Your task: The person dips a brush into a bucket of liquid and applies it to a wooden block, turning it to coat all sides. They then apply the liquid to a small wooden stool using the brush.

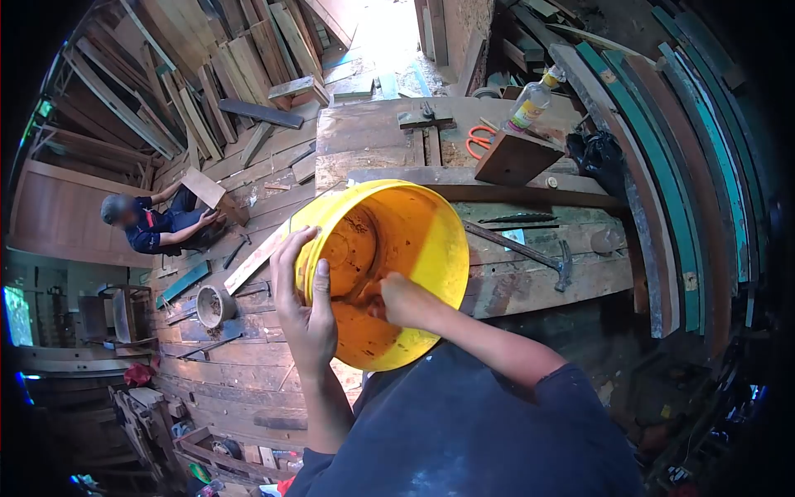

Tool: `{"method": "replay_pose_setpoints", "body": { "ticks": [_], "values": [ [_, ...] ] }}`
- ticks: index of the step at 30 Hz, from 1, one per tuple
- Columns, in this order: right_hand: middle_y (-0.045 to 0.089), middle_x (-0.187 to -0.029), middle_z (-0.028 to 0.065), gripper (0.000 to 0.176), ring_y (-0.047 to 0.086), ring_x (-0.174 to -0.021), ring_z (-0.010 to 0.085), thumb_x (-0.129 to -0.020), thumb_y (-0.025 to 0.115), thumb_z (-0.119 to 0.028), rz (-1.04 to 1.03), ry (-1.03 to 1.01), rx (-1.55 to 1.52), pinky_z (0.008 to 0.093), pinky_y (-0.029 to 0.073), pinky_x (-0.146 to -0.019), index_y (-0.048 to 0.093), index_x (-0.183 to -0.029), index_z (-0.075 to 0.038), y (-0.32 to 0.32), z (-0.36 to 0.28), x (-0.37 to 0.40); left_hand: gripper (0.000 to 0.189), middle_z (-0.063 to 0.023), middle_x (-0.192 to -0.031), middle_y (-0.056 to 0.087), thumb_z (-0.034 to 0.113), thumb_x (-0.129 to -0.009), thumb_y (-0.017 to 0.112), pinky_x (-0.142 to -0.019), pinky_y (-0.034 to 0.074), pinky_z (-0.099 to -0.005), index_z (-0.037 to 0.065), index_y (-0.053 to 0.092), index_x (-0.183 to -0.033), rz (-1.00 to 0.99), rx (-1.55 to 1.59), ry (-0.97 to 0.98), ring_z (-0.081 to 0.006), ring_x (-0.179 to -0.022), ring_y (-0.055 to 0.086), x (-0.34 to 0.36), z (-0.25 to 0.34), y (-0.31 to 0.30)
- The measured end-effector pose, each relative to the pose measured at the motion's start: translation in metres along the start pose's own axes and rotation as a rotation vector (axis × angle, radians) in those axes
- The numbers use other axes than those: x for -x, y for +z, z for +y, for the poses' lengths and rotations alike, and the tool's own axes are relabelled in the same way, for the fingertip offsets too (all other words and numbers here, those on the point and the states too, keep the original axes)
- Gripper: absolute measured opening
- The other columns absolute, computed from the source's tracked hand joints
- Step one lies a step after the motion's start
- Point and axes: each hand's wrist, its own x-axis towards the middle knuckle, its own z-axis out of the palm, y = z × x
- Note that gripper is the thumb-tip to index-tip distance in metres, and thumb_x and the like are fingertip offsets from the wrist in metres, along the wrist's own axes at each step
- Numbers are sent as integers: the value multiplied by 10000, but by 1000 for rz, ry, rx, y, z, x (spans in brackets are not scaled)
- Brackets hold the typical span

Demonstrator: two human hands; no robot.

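Note:
A yellow plastic bucket (439,236) is tilted in front of my body, its mouth facing me. Dark specks and brown residue cling to its inner wall and bottom. My left hand (305,306) grips the bucket at its left rim, thumb on the near side and fingers along the outside. My right hand (399,300) reaches inside the bucket with its fingers curled closed near the bottom. Whatever those fingers hold, if anything, is hidden.
A wooden workbench (546,286) carries a hammer (542,258), orange-handled scissors (479,141), a wood block (517,159) and a bottle (530,103). A person (170,224) sits at left holding a board (205,189). A round pot (215,306) stands on the plank floor.

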Motion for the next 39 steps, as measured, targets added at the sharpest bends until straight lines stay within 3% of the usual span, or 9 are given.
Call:
{"method": "replay_pose_setpoints", "body": {
  "ticks": [4,8,14,17,22,24,27,30,39],
  "values": [
    [623,-994,281,160,676,-847,439,-816,607,-52,101,58,374,491,567,-749,705,-879,56,-19,3,-16,290,-132,-1239,590,40,-949,562,-1080,359,-391,16,578,-1237,14,34,-32,-276,-1241,510,1,-3,-1],
    [613,-989,303,175,672,-863,446,-799,603,-36,26,55,362,490,580,-730,686,-885,91,-26,-5,-11,290,-143,-1253,585,37,-954,553,-1084,356,-395,15,575,-1243,7,36,-39,-283,-1256,503,6,-2,-1],
    [687,-968,226,226,687,-865,363,-817,708,-165,-92,24,-135,473,551,-765,724,-968,2,-6,7,-6,295,-147,-1267,569,32,-954,550,-1087,349,-395,6,569,-1247,-44,-23,21,-287,-1265,494,6,3,2],
    [671,-790,260,111,686,-788,393,-797,672,-87,48,17,64,472,559,-743,724,-843,-1,-18,24,-22,311,-134,-1284,569,34,-970,520,-1098,346,-369,-6,548,-1277,-69,-50,36,-238,-1253,510,5,5,1],
    [662,-800,285,105,673,-808,428,-802,615,-33,154,60,314,468,568,-728,698,-844,17,-2,27,-17,310,-132,-1279,571,39,-967,526,-1093,347,-366,-7,551,-1272,-73,-34,43,-237,-1250,510,5,2,-1],
    [614,-987,276,134,652,-779,419,-785,667,-108,47,-33,145,448,549,-728,676,-875,-9,33,49,-17,290,-156,-1249,565,26,-934,569,-1082,349,-396,0,581,-1223,-60,-19,30,-292,-1233,505,4,5,0],
    [677,-856,222,297,665,-774,381,-818,641,-111,-94,-138,-29,427,553,-728,697,-1109,-92,20,8,0,287,-160,-1247,567,34,-933,575,-1070,361,-397,-2,587,-1218,-57,-16,53,-299,-1223,515,5,6,-1],
    [685,-881,168,338,652,-748,336,-813,657,-129,-58,-136,-168,398,529,-709,703,-1147,-147,6,-15,3,290,-164,-1249,567,38,-931,579,-1059,374,-401,2,590,-1219,-80,-22,72,-306,-1207,529,7,4,-3],
    [689,-848,191,230,667,-760,297,-870,693,-201,108,-8,-314,397,519,-710,705,-1042,-48,28,16,-3,297,-172,-1247,569,38,-910,597,-1045,382,-410,13,605,-1206,-131,-28,90,-319,-1200,536,8,6,-5]
  ]
}}
